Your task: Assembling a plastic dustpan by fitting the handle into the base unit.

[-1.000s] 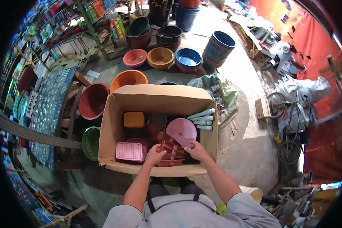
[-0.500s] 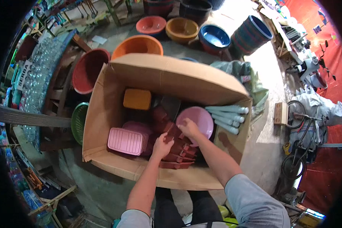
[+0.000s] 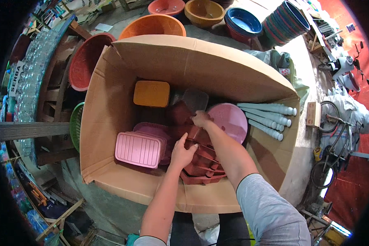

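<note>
A large cardboard box (image 3: 110, 88) holds a stack of reddish-brown plastic pieces (image 3: 203, 166), angular with raised ribs, near its front wall. My left hand (image 3: 183, 152) is at the stack's left side, thumb and fingers around the edge of a piece. Farther in, my right hand (image 3: 201, 119) is closed on the upper end of the reddish-brown pieces, its fingertips partly hidden. Just right of that hand lies a round pink plastic piece (image 3: 230, 123). Pink ribbed rectangular containers (image 3: 137, 150) are stacked left of my left hand.
In the box are a mustard-yellow container (image 3: 151, 93), a grey one (image 3: 195, 100) and several pale blue rods (image 3: 270, 116). Behind it stand an orange basin (image 3: 153, 26), blue basin (image 3: 244, 22) and tall tub stack (image 3: 285, 24). A bicycle (image 3: 330, 151) stands right.
The view has shifted, bringing the box closer. My right hand has moved from beside the round pink piece to the far end of the brown pieces; my left hand stays on the stack.
</note>
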A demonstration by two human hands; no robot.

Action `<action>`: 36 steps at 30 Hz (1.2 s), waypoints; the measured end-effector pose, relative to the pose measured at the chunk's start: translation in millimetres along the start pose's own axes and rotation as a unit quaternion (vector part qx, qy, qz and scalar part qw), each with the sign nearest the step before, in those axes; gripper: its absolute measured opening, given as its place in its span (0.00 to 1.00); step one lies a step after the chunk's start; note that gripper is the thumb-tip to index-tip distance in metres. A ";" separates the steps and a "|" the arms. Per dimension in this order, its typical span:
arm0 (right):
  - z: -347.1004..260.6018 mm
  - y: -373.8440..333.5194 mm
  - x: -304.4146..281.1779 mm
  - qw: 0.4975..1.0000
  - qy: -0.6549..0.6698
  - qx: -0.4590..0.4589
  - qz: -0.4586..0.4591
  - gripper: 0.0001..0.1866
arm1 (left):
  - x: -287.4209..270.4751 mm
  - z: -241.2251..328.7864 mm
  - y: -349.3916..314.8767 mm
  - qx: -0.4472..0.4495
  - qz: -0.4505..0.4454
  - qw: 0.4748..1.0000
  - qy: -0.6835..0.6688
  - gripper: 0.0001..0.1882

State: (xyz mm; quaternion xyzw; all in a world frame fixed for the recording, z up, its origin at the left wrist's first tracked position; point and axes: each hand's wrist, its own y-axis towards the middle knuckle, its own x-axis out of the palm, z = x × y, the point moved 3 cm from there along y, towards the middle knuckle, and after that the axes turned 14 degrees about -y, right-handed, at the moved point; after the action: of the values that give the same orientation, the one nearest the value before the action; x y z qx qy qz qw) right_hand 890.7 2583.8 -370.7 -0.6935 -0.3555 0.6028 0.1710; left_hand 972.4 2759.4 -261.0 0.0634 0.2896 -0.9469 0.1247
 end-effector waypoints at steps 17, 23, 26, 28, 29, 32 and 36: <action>36.3 -13.7 41.2 0.935 0.326 -0.038 -0.136 0.22 | 48.9 9.7 21.5 0.049 -0.072 0.963 0.254 0.46; 72.6 -45.3 -3.4 0.889 0.435 -0.064 -0.128 0.19 | 70.3 35.6 -2.8 0.013 -0.122 0.941 0.314 0.45; 65.7 -103.3 -45.2 0.853 0.503 -0.076 -0.115 0.19 | 59.0 29.4 -14.9 0.089 -0.123 0.939 0.309 0.44; 98.3 -102.2 -46.1 0.887 0.451 -0.062 -0.073 0.19 | 79.7 52.1 -24.0 0.089 -0.135 0.930 0.329 0.44; 109.5 -100.6 -45.5 0.893 0.443 -0.064 -0.051 0.19 | 87.8 59.2 -28.2 0.074 -0.136 0.923 0.353 0.44; 127.8 -90.4 -59.1 0.912 0.404 -0.033 0.059 0.18 | 108.0 63.6 -30.2 0.012 -0.132 0.926 0.354 0.45; 159.5 -83.7 -104.5 0.871 0.457 -0.143 0.108 0.14 | 124.8 32.0 -31.1 0.081 -0.151 0.889 0.425 0.43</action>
State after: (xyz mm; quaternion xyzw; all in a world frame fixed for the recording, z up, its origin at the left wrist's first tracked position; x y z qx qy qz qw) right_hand 711.8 2537.8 -274.6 -0.9425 -0.2432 0.1756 0.1472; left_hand 842.5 2741.4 -242.1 0.4251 0.2437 -0.8568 -0.1608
